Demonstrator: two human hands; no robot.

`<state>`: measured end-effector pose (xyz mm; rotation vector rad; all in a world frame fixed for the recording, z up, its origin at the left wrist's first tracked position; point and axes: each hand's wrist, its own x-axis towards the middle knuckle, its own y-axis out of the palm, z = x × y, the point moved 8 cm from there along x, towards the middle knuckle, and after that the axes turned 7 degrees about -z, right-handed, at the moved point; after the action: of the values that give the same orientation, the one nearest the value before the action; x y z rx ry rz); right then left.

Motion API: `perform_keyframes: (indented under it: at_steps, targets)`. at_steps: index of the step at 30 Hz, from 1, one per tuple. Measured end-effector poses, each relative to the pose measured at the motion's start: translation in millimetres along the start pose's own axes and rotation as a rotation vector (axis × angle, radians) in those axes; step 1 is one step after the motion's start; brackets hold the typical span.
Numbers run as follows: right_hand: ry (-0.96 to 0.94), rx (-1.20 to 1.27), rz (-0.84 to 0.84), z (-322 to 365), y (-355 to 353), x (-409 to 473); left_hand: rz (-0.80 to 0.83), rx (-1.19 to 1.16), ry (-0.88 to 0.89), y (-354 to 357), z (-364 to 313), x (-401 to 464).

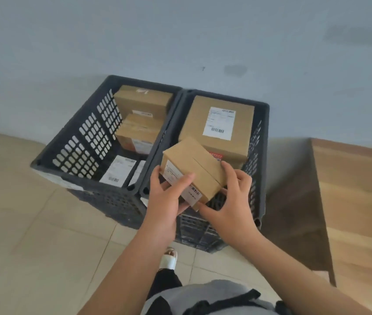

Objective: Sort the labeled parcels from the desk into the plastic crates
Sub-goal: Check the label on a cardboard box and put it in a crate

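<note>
Tiled floor (44, 223); perforated crates (85, 142), seemingly plastic.

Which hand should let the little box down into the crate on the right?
Probably the right hand. It grips the small box at its far edge and near corner, right over the right crate. The left hand holds the label end, nearer the left crate.
</note>
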<state>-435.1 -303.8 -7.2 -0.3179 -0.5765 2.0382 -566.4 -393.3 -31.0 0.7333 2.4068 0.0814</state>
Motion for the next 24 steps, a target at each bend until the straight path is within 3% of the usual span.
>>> perform_keyframes:
  at_steps: [5, 7, 10, 12, 16, 21, 24]
  targets:
    - [0.150, 0.008, -0.022, -10, 4, 39, 0.119, 0.177, -0.091, 11, -19, 78]
    - [0.275, 0.006, -0.203, -40, -21, 48, 0.180, 0.308, -0.150, 19, -10, 102]
    - [0.532, -0.232, -0.443, -99, -52, 47, 0.228, 0.494, -0.278, 32, 24, 131]
    - [0.667, -0.452, -0.381, -131, -48, 43, 0.214, 0.558, -0.405, 42, 57, 146]
    - [0.702, -0.656, -0.312, -156, -32, 41, 0.143, 0.714, -0.598, 59, 120, 175]
    - [0.708, -0.648, -0.348, -160, -34, 45, 0.341, 0.838, -0.617, 87, 183, 214]
    - [0.710, -0.625, -0.352, -163, -35, 47, 0.352, 0.808, -0.582, 103, 207, 231]
